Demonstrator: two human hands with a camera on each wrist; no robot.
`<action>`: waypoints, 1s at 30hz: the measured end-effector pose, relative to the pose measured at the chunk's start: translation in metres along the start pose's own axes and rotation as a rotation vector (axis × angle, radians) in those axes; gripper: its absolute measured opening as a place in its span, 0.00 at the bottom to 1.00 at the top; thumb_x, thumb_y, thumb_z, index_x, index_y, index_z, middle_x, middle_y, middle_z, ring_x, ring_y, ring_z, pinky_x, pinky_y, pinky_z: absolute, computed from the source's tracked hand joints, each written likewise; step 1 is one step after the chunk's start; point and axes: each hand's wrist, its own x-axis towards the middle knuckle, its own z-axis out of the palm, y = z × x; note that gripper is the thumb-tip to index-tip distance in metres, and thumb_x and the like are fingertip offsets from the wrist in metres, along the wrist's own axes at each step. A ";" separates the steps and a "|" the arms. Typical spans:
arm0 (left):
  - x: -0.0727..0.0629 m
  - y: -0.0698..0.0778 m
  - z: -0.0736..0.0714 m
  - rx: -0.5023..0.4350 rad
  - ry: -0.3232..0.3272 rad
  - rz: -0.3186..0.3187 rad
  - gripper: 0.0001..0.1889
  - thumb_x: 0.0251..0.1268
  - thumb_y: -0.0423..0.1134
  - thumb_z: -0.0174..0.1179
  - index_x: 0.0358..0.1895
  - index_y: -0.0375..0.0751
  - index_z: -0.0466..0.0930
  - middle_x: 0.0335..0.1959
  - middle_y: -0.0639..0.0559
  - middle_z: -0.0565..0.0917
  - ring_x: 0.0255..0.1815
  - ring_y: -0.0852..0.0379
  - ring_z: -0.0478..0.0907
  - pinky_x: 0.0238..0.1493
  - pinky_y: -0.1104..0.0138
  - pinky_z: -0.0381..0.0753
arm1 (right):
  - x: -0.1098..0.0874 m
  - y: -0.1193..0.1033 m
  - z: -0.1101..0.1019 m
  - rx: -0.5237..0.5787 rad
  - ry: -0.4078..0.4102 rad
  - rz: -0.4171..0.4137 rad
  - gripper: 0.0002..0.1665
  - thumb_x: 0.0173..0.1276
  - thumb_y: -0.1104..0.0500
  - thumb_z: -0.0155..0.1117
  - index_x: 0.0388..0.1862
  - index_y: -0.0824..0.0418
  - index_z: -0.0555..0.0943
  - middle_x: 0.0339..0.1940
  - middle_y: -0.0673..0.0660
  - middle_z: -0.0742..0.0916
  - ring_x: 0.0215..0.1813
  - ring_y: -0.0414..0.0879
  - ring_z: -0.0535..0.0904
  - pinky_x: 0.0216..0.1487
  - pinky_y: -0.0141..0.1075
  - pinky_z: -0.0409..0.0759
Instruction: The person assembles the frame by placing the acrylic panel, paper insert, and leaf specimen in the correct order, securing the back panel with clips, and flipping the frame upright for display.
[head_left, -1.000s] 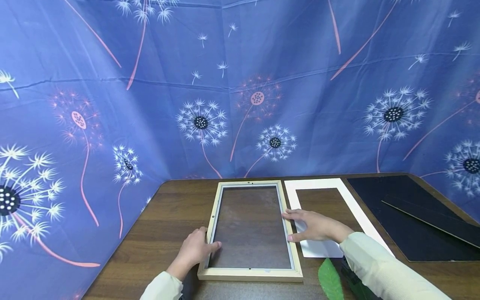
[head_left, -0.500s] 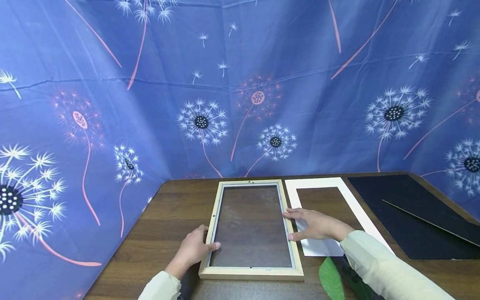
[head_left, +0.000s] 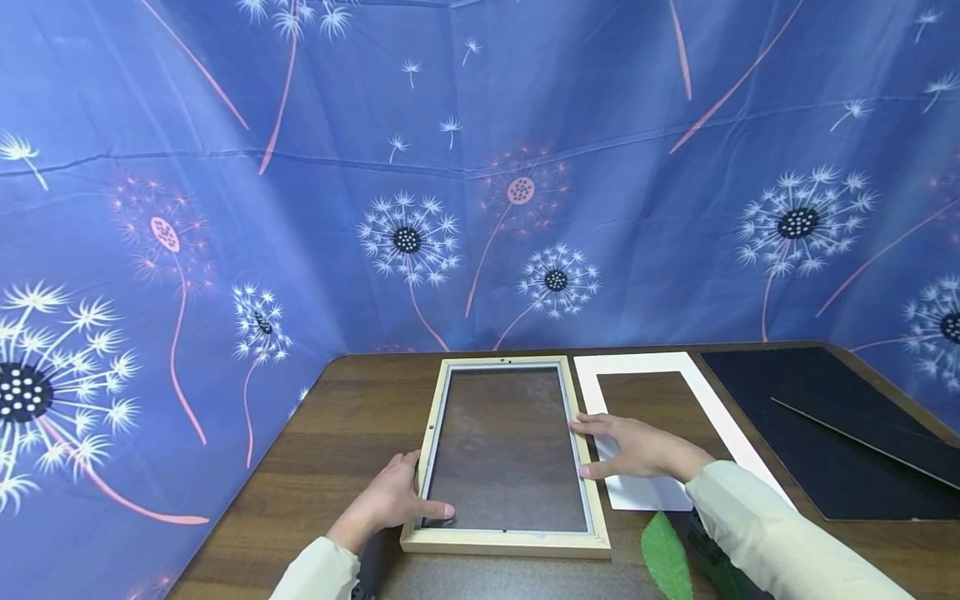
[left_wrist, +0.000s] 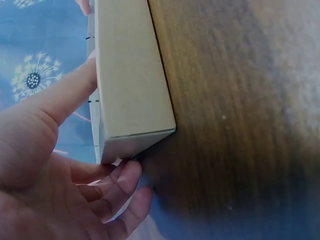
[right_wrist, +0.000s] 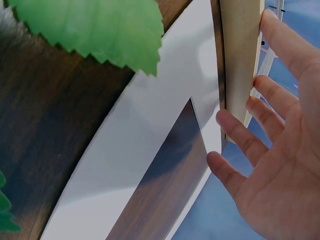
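A pale wooden picture frame (head_left: 506,543) lies on the brown table with a clear pane (head_left: 506,450) inside its rails. My left hand (head_left: 386,504) grips the left rail near the front corner. Its thumb reaches over the rail onto the pane, and its curled fingers sit against the outer side, as the left wrist view shows. My right hand (head_left: 637,450) rests on the right rail with fingers spread and fairly straight. In the right wrist view its thumb (right_wrist: 282,35) and two fingertips meet the rail, while the other fingers hang over the white mat.
A white mat (head_left: 648,493) with a cut-out window lies right of the frame. Farther right is a black backing board (head_left: 772,417) with a partly raised flap (head_left: 862,433). A green leaf (head_left: 667,557) lies near the front. A blue dandelion-print cloth (head_left: 480,167) hangs behind.
My left thumb has stretched farther in over the pane and slightly toward the front. The right hand keeps its place on the rail. The whole view has shifted a little.
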 end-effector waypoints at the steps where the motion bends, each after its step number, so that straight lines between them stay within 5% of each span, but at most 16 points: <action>1: 0.000 0.000 0.001 0.010 0.006 0.000 0.51 0.41 0.45 0.85 0.65 0.17 0.67 0.51 0.30 0.77 0.54 0.34 0.76 0.60 0.40 0.75 | 0.000 0.000 0.000 -0.002 0.001 -0.002 0.46 0.65 0.43 0.73 0.75 0.63 0.70 0.79 0.67 0.65 0.75 0.76 0.56 0.68 0.74 0.56; 9: -0.001 0.002 0.002 -0.001 0.010 -0.049 0.52 0.40 0.44 0.85 0.67 0.18 0.66 0.57 0.24 0.74 0.61 0.28 0.72 0.64 0.38 0.71 | 0.000 -0.001 0.000 0.008 -0.001 -0.021 0.46 0.66 0.43 0.72 0.76 0.63 0.69 0.79 0.67 0.65 0.75 0.75 0.56 0.69 0.73 0.56; 17: -0.005 0.001 -0.004 -0.081 -0.030 -0.066 0.50 0.42 0.38 0.83 0.68 0.18 0.64 0.51 0.32 0.74 0.54 0.36 0.75 0.62 0.40 0.73 | 0.001 -0.005 0.002 -0.002 0.003 -0.037 0.46 0.66 0.42 0.72 0.76 0.63 0.69 0.78 0.67 0.65 0.76 0.75 0.57 0.69 0.73 0.56; 30: -0.002 0.004 0.000 -0.041 -0.067 -0.094 0.54 0.48 0.45 0.81 0.73 0.20 0.58 0.63 0.18 0.66 0.64 0.27 0.69 0.65 0.38 0.70 | 0.000 0.000 0.002 -0.042 0.004 -0.068 0.45 0.66 0.43 0.72 0.75 0.65 0.70 0.77 0.70 0.67 0.74 0.75 0.59 0.68 0.72 0.59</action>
